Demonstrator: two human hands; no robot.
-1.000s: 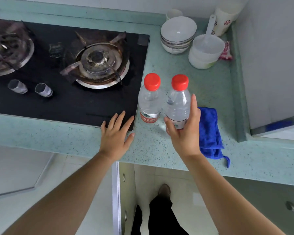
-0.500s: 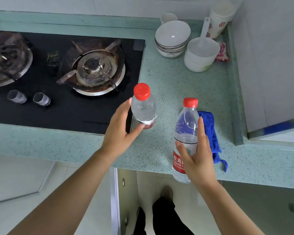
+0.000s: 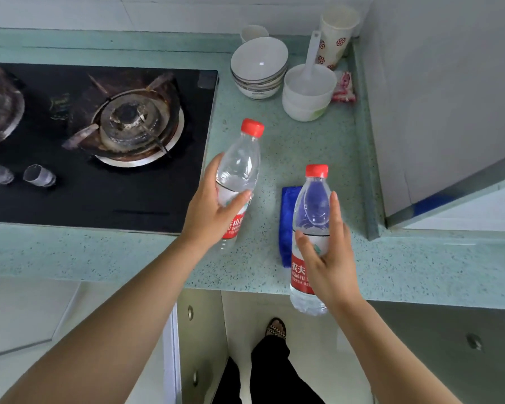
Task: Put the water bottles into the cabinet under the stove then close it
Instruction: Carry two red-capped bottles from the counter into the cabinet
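Two clear water bottles with red caps and red labels are lifted off the green counter [image 3: 274, 158]. My left hand [image 3: 213, 208] grips the left bottle [image 3: 239, 167], which tilts to the right beside the black gas stove [image 3: 99, 141]. My right hand [image 3: 330, 258] holds the right bottle [image 3: 312, 217] upright over the counter's front edge. Below the counter an open cabinet door [image 3: 172, 345] shows edge-on; the cabinet's inside is hidden.
A blue cloth [image 3: 287, 225] lies on the counter behind the right bottle. Stacked white bowls [image 3: 258, 68], a bowl with a spoon [image 3: 308, 91] and a patterned cup [image 3: 334, 33] stand at the back right. A grey wall [image 3: 438, 97] bounds the right. My foot [image 3: 276, 328] is on the floor.
Both hands took hold of the bottles and lifted them off the counter; the right bottle came toward the front edge, the left bottle rose and tilted.
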